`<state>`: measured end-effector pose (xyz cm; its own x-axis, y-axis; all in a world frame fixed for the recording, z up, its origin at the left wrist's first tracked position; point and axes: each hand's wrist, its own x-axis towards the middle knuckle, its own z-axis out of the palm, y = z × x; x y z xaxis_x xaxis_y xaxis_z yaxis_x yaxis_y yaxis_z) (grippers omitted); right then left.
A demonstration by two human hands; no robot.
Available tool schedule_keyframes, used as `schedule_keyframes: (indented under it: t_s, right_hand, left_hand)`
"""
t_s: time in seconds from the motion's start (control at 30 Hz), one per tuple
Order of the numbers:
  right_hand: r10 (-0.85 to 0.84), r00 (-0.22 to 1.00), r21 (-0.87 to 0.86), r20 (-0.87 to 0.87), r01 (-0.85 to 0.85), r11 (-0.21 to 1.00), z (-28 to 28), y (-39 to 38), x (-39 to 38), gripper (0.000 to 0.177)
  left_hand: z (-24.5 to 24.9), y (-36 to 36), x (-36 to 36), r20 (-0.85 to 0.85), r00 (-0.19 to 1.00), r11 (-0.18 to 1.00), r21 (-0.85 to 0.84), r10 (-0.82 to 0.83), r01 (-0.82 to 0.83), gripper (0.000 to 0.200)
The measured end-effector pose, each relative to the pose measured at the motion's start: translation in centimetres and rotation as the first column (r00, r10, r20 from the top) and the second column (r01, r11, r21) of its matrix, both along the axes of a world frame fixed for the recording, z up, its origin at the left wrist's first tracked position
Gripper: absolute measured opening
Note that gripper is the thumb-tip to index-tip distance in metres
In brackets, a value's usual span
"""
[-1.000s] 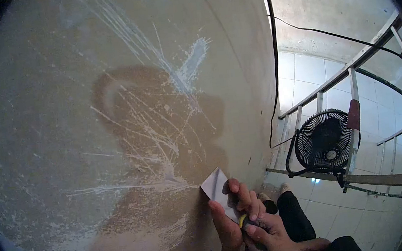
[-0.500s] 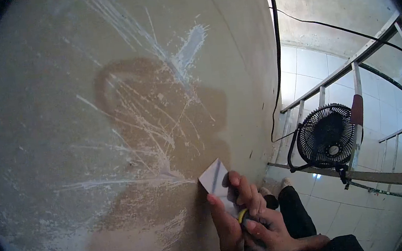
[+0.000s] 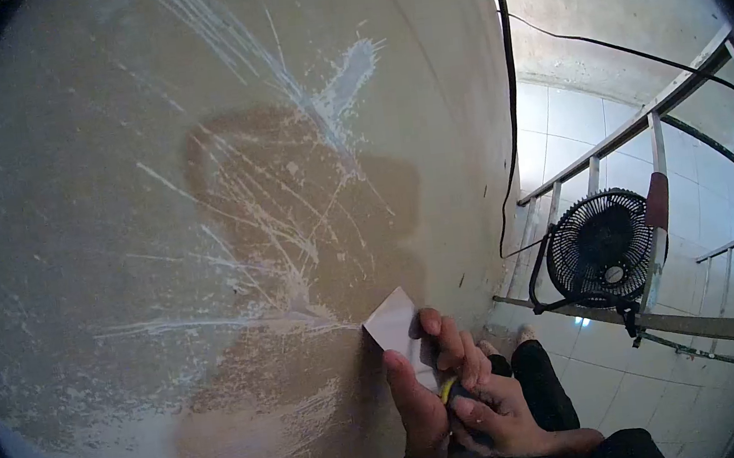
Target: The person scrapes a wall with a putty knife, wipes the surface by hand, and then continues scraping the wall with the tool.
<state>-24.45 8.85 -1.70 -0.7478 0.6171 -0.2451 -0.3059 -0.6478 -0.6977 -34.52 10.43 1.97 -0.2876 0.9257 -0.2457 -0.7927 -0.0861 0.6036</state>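
A putty knife (image 3: 395,324) with a broad pale blade and a dark handle marked with yellow is held between my two hands, low at the wall. My right hand (image 3: 498,407) is closed round the handle, its fingers reaching up along the blade's right side. My left hand (image 3: 421,416) grips from the other side, its thumb up against the blade's left edge. Much of the handle is hidden in the fingers. The blade's left corner overlaps the end of a long whitish streak on the scratched, patchy wall (image 3: 299,173).
To the right a black fan (image 3: 601,245) is tied among the rungs of a metal ladder-like frame (image 3: 592,156). A black cable (image 3: 511,106) runs down beside the wall. Below are my dark-clothed legs (image 3: 545,389) on the tiled floor (image 3: 612,387). My shadow falls on the wall.
The view has shifted slightly. Both hands keep their hold on the putty knife, and a dark streak across its blade no longer shows as the blade has tilted a little.
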Motion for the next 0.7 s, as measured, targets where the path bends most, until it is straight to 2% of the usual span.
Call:
schedule_keyframes:
  t_s: [0.07, 0.13, 0.27, 0.33, 0.57, 0.63, 0.7]
  right_hand:
    - [0.018, 1.000, -0.024, -0.002, -0.018, 1.000, 0.1, -0.2, 0.0, 0.024]
    - [-0.071, 0.997, 0.022, -0.016, 0.072, 0.997, 0.1, -0.4, -0.3, 0.023]
    - [0.034, 0.999, -0.065, -0.016, -0.035, 0.997, 0.3, 0.0, 0.0, 0.023]
    - [-0.100, 0.993, 0.116, -0.065, 0.107, 0.987, 0.9, 0.0, -0.7, 0.025]
    - [-0.122, 0.989, 0.106, -0.083, 0.131, 0.986, 1.3, 0.5, -0.6, 0.026]
    - [-0.045, 0.996, 0.065, 0.074, 0.040, 0.997, 0.4, -0.2, -0.4, 0.023]
    - [-0.025, 0.996, 0.068, 0.080, 0.019, 0.998, 0.9, 0.4, 0.2, 0.022]
  left_hand:
    - [0.0, -0.2, 0.1, 0.011, 0.999, 0.999, -0.028, 0.040, -0.039, 0.061]
    - [-0.1, 0.0, -0.3, -0.033, 0.999, 1.000, -0.012, -0.002, 0.001, 0.063]
    - [-0.1, -0.1, 0.1, -0.039, 0.999, 0.998, -0.051, 0.024, -0.026, 0.063]
    - [-0.4, 0.0, 0.2, -0.082, 0.996, 0.999, 0.027, 0.039, -0.037, 0.055]
    - [0.1, 0.5, 0.1, -0.049, 0.998, 0.999, 0.023, 0.030, -0.029, 0.053]
    - [-0.6, 0.1, -0.1, -0.022, 0.999, 0.998, 0.056, 0.026, -0.025, 0.053]
    - [-0.2, 0.4, 0.5, -0.010, 0.999, 0.998, 0.045, 0.033, -0.033, 0.053]
